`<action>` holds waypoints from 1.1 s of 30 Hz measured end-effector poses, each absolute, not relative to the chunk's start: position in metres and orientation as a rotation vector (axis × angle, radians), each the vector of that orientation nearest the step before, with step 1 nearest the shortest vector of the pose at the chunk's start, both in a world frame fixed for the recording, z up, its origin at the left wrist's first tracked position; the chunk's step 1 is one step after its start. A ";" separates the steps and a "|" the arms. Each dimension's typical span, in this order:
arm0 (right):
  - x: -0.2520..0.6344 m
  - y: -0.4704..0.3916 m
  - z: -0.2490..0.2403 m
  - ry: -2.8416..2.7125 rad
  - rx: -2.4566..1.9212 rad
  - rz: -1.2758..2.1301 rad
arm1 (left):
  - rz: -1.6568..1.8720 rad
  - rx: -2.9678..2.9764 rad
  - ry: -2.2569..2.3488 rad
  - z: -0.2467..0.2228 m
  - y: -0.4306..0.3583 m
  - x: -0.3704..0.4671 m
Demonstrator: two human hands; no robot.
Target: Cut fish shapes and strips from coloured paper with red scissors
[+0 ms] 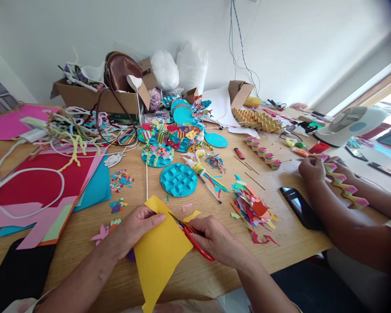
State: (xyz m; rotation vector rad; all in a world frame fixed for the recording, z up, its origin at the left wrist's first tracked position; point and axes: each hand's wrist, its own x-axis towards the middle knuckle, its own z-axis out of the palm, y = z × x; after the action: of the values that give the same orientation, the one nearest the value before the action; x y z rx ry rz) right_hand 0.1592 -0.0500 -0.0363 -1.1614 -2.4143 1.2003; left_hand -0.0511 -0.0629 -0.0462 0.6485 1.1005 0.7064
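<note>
My left hand (139, 228) pinches a sheet of yellow paper (161, 256) near its upper edge, thumb on top. In my right hand (213, 239) is a pair of scissors with red handles (198, 247), its blades at the paper's upper right edge. A yellow offcut (192, 216) lies just beyond the blades. Past the paper sits a round turquoise disc (178, 179) with a woven surface. Pink paper shapes (101, 234) lie beside my left wrist, partly hidden by it.
A heap of paper scraps (252, 204) and a black phone (301, 208) lie to the right. Another person's hands (314, 169) hold a painted egg-carton strip (342, 180). Coloured sheets (52, 174) and a white cable (26, 169) cover the left. A cardboard box (94, 100) stands behind.
</note>
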 end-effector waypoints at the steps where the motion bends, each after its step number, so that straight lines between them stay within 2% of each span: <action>1: 0.159 -0.050 -0.036 -2.411 -1.166 1.201 | 0.719 0.649 1.109 -0.045 -0.063 -0.051; 33: 0.158 -0.052 -0.043 -2.355 -1.130 1.299 | 0.669 0.701 1.119 -0.040 -0.063 -0.049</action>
State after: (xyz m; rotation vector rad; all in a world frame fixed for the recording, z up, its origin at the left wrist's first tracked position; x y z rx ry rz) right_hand 0.1585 -0.0523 -0.0432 -1.1304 -2.3547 1.2994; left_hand -0.0488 -0.0629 -0.0400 0.7007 1.1190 0.6695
